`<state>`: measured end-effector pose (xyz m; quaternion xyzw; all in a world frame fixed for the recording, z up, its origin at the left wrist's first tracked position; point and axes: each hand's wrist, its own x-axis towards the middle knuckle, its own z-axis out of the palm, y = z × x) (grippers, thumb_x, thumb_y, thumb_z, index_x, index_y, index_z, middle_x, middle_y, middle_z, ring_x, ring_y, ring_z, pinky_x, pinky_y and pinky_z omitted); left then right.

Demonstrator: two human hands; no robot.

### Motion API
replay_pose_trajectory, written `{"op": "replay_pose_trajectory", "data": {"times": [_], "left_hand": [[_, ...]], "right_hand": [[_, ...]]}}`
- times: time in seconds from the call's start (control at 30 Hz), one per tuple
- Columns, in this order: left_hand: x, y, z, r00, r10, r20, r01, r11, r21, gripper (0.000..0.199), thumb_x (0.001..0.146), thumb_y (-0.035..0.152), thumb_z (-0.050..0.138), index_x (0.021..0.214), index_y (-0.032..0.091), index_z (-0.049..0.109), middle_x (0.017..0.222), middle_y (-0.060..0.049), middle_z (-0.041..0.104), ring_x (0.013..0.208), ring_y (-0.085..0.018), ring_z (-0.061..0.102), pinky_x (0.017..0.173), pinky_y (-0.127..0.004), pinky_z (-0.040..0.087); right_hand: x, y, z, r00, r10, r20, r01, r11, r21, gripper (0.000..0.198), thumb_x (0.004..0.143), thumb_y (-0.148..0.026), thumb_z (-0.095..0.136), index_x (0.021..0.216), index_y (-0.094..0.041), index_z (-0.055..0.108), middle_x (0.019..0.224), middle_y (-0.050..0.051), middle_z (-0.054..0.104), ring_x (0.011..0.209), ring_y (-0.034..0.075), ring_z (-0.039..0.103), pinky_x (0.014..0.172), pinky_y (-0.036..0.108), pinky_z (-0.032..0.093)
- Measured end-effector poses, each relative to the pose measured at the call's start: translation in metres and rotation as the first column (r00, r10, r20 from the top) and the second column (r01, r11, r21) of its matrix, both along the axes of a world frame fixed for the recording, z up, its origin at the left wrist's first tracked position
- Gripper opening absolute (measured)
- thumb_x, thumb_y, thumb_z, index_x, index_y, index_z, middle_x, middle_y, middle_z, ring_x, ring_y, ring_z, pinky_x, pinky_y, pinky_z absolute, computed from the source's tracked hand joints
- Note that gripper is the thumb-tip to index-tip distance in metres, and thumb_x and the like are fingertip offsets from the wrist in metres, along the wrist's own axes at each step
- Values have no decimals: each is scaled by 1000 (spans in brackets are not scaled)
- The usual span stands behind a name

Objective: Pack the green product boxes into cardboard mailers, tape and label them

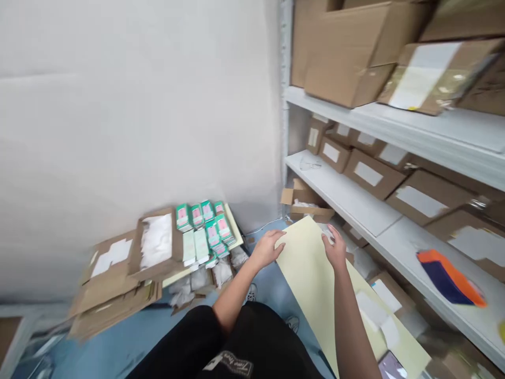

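Observation:
My left hand (268,248) hovers at the left edge of a pale yellow board (303,263), thumb and fingers apart with nothing between them. Over the board's far right corner is my right hand (335,248), its thumb and fingers loosely curved with a gap between. A whitish, see-through patch shows just beyond its fingertips; whether they touch it I cannot tell. White paper pieces (373,310) lie on the board by my right forearm, and a dark phone-like object (392,366) rests at its near end.
At the left, green-and-white small boxes (213,234) stand beside an open carton (136,247) and flattened cardboard (106,295). Along the right runs a metal shelf (347,189) with labelled cartons (369,173). An orange and navy item (452,276) lies there. A small open carton (310,202) sits in the corner.

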<state>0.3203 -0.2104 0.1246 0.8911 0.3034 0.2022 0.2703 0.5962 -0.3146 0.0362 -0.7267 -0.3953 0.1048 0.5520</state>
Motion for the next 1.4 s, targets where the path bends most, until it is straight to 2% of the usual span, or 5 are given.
{"op": "replay_pose_trajectory", "data": {"times": [0.3,0.57,0.77,1.17,1.4], "left_hand": [[-160,85,-25,919,382,103,-383,924,-5,48,97,31,59,143,19,58,145,-14,59,138,-28,53,118,-49,43],[-337,177,-49,701,690,180,-684,722,-106,49,95,32,58,143,22,57,143,-12,61,137,-27,55,117,-48,44],[-420,228,-73,616,760,205,-740,648,-179,63,92,30,59,152,16,47,151,-16,55,143,-28,49,120,-48,38],[-405,316,-166,572,809,-133,-753,455,-476,76,80,32,68,148,5,48,161,-27,40,156,-36,28,125,-49,25],[-395,332,-170,424,881,-209,-846,304,-438,71,83,22,61,149,3,46,160,-28,41,154,-36,33,124,-49,28]], "right_hand": [[-181,148,-10,888,356,-291,-374,928,-4,63,88,-54,65,141,-21,63,145,16,63,133,31,59,104,49,54],[-344,272,-23,786,534,-312,-578,814,-63,66,83,-52,66,142,-22,62,146,14,62,129,33,62,101,48,55],[-452,359,-35,683,654,-327,-708,702,-76,70,84,-48,66,148,-22,56,148,13,60,131,30,60,103,43,54],[-529,444,-83,640,638,-428,-754,630,-187,74,75,-54,70,142,-24,61,151,12,58,133,34,59,107,48,51],[-533,470,-126,607,541,-582,-758,616,-217,62,67,-58,73,118,-22,71,118,12,75,118,31,67,96,47,56]]}}
